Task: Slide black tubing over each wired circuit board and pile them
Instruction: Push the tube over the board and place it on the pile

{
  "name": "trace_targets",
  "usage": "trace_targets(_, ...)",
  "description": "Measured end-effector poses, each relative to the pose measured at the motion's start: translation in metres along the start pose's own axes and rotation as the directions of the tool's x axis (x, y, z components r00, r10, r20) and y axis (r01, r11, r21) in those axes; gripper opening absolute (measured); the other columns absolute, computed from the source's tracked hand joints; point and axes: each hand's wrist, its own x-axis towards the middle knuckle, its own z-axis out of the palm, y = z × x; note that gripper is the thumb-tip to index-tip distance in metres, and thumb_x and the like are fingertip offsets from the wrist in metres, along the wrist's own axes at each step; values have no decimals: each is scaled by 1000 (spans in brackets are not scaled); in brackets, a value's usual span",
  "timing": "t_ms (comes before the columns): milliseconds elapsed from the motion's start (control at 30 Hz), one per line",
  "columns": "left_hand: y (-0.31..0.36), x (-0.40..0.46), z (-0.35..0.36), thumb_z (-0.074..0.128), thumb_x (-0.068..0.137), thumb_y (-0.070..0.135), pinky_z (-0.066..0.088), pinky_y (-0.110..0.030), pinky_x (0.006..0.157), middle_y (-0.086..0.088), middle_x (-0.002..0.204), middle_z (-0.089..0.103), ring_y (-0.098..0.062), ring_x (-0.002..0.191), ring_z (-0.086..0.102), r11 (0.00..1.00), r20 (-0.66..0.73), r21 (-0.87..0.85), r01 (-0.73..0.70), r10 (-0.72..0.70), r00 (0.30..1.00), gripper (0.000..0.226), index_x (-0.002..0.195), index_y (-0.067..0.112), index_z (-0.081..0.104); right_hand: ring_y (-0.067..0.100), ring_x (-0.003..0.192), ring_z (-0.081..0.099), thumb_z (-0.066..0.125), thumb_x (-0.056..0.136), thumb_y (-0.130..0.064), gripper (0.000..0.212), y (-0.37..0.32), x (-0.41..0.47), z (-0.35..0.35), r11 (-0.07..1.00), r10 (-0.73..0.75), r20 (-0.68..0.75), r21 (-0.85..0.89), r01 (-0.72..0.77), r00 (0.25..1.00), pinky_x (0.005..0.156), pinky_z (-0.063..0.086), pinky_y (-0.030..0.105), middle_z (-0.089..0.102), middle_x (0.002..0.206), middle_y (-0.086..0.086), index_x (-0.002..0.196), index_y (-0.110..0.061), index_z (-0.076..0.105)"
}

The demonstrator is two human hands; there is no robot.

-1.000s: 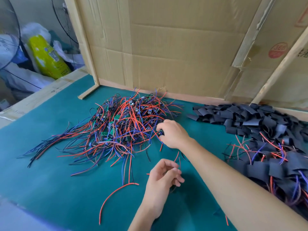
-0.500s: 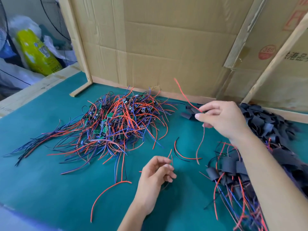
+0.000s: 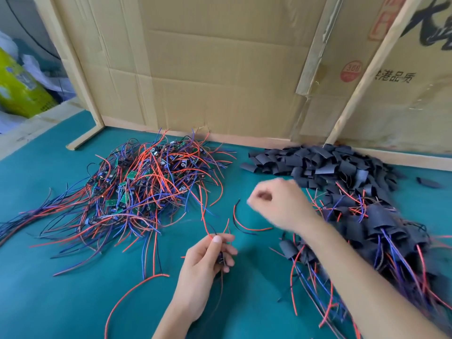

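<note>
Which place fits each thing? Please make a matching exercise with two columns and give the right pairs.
Things:
1. bare wired boards
2. empty black tubing
3. sleeved boards
4. yellow-green bag

Places:
A. mat, near right
B. beyond the mat's left edge
C. mat, left
D. mat, far right, by the cardboard

Pairs: 1-C, 2-D, 3-A, 4-B

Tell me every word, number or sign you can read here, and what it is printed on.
"360": in the red round stamp on the cardboard wall.
"港品质": black characters beside the stamp; the last is uncertain.
Large black brushstrokes at top right: cut off, unreadable.
Red stamp above: blurred.
Yellow-green bag: print too blurred.
</note>
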Motion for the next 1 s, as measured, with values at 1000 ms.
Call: trace_targets(1000,8,-5,3,50,108,20,36,-20,51,-8,63,61,-15,50,44,981,-4,192,-34,35,999,25,108,36,70,15,63,66,76,83,3,19,-22,-18,36,368,323,18,919,-143,946,58,48,23,80,92,6,88,-11,65)
